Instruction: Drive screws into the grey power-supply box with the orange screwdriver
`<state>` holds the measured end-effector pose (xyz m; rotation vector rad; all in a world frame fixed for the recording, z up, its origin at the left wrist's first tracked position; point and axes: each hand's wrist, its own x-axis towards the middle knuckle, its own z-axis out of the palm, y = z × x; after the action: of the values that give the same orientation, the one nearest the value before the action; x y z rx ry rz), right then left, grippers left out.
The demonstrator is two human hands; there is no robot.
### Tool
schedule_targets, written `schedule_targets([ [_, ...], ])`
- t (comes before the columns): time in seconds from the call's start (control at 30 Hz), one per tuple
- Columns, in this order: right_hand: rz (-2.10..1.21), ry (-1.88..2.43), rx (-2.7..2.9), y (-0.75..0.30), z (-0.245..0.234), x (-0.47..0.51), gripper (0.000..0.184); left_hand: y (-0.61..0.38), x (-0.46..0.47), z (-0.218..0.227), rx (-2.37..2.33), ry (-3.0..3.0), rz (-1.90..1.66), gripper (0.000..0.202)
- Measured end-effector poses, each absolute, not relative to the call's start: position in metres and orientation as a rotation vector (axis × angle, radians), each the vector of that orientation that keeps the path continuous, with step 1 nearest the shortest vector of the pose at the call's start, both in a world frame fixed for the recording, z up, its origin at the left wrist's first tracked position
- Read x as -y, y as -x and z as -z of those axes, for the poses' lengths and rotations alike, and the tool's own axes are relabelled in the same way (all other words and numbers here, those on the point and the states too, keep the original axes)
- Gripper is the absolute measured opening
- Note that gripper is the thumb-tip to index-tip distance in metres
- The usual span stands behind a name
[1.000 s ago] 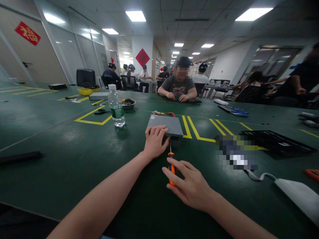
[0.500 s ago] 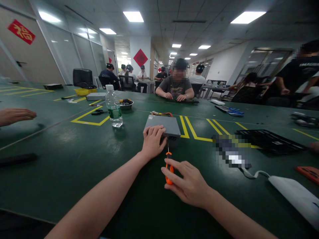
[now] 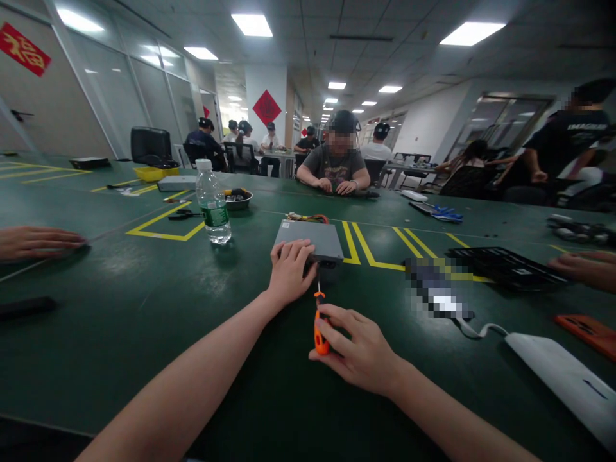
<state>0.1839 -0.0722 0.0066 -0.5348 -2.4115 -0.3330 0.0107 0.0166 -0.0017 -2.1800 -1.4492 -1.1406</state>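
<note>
A grey metal computer power supply (image 3: pixel 323 236) lies on the green table, with a bundle of coloured cables (image 3: pixel 308 218) behind it. My left hand (image 3: pixel 290 273) grips its near left part, fingers over the top and thumb at the front side. In my right hand (image 3: pixel 359 350) is an orange and black screwdriver (image 3: pixel 321 337), pinched by the handle between thumb and fingers. Its thin shaft points away from me, to the near face of the power supply beside my left thumb. Where the tip meets the case is too small to make out.
A water bottle (image 3: pixel 214 212) stands left, before a metal bowl (image 3: pixel 238 199). To the right lie a blurred-out device (image 3: pixel 437 289), a white power bank (image 3: pixel 558 366), an orange phone (image 3: pixel 587 333) and a black panel (image 3: pixel 510 266). Other people's hands reach in at left (image 3: pixel 41 242) and right (image 3: pixel 587 266).
The screwdriver handle has turned a little in my right fingers. My left hand stays on the power supply. At both edges, other people's hands have come further into view.
</note>
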Motion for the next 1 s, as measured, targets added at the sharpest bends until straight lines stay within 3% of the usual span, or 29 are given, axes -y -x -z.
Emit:
schedule_targets([
  [0.1, 0.277, 0.541, 2.295, -0.188, -0.005, 0.071, 0.025, -0.01, -0.016, 0.001, 1.448, 2.188, 1.136, 0.026],
  [0.3, 0.247, 0.608, 2.537, -0.186, -0.013, 0.076, 0.035, -0.011, -0.016, 0.001, 1.456, 2.18, 1.121, 0.027],
  [0.67, 0.235, 0.542, 2.411, -0.186, -0.007, 0.07, 0.028, -0.011, -0.016, 0.001, 1.46, 2.183, 1.113, 0.026],
  [1.0, 0.397, 0.469, 2.301, -0.209, -0.02, 0.071, 0.03, -0.011, -0.015, -0.001, 1.465, 2.189, 1.117, 0.026],
])
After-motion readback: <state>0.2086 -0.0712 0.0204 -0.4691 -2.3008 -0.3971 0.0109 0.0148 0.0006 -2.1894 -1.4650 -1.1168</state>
